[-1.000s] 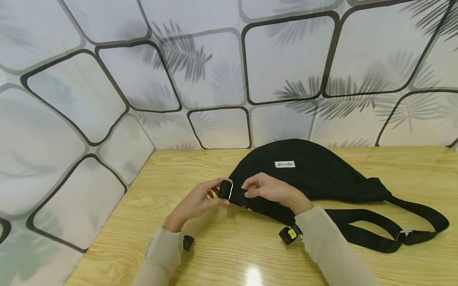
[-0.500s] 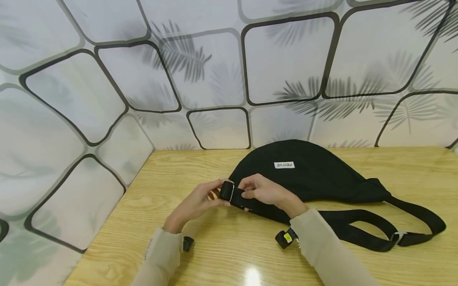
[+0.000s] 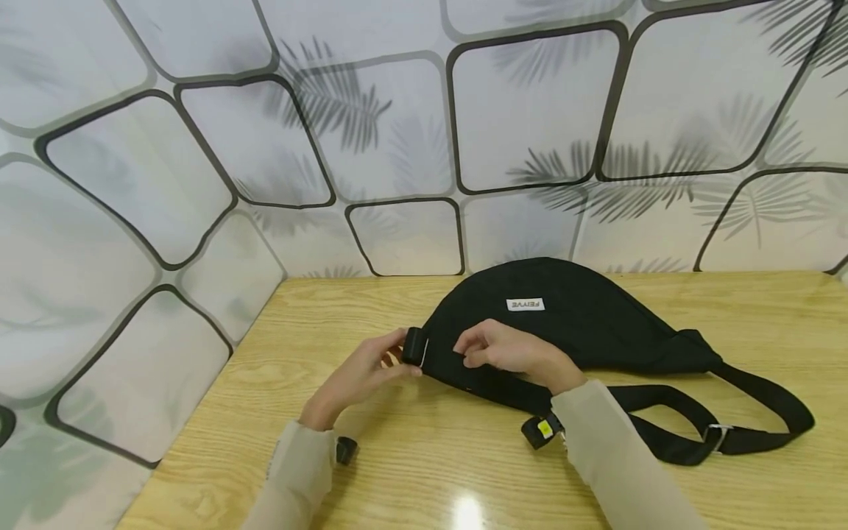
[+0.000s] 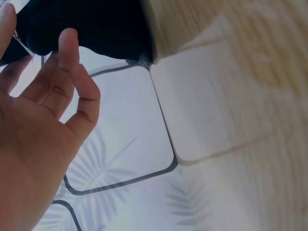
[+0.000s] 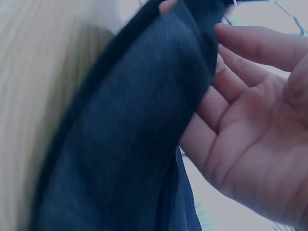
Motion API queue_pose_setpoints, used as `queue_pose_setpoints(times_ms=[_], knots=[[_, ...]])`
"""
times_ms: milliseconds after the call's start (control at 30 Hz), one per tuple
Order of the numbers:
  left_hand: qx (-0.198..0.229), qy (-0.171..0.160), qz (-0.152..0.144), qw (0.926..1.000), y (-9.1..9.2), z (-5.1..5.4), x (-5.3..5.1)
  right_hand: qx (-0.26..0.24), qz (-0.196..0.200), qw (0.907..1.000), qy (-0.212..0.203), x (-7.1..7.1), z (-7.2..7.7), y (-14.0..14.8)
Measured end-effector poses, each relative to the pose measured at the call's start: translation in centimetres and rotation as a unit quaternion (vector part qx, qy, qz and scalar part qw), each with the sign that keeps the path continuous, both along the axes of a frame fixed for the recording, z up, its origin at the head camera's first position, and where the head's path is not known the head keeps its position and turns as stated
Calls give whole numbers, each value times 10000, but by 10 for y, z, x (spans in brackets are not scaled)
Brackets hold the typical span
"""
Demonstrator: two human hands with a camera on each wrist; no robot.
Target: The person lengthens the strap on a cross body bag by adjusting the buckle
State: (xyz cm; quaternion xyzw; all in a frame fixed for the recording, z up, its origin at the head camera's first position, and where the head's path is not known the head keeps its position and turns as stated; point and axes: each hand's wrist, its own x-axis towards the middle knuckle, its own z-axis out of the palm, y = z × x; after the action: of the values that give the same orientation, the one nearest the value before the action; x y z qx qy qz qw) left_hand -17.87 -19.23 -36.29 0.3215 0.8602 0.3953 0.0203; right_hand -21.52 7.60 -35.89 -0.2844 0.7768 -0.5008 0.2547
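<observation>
Black strap [image 3: 415,347] in both hands [image 3: 363,374] [image 3: 515,350], fingers [image 3: 472,338] bent, forearms [image 3: 616,449] angled inward

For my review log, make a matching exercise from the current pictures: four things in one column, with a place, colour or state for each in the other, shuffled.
Column one
1. White label
2. Left grip
3. Right sleeve
4. Strap loop

Column two
A. Beige
B. On the table at the head view's right, with a metal slider
C. On the broad face of the black bag
D. Pinching a looped black band

Pairs: 1-C; 2-D; 3-A; 4-B
</observation>
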Motion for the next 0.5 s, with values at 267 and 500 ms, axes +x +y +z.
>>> queue_pose_setpoints(times_ms=[267, 500], knots=[[68, -71, -33, 9999, -1, 0, -1, -179, 257, 9991, 302, -4, -5, 5], [18, -80, -40, 10000, 3, -1, -1, -246, -100, 9985, 484, 2, -3, -9]])
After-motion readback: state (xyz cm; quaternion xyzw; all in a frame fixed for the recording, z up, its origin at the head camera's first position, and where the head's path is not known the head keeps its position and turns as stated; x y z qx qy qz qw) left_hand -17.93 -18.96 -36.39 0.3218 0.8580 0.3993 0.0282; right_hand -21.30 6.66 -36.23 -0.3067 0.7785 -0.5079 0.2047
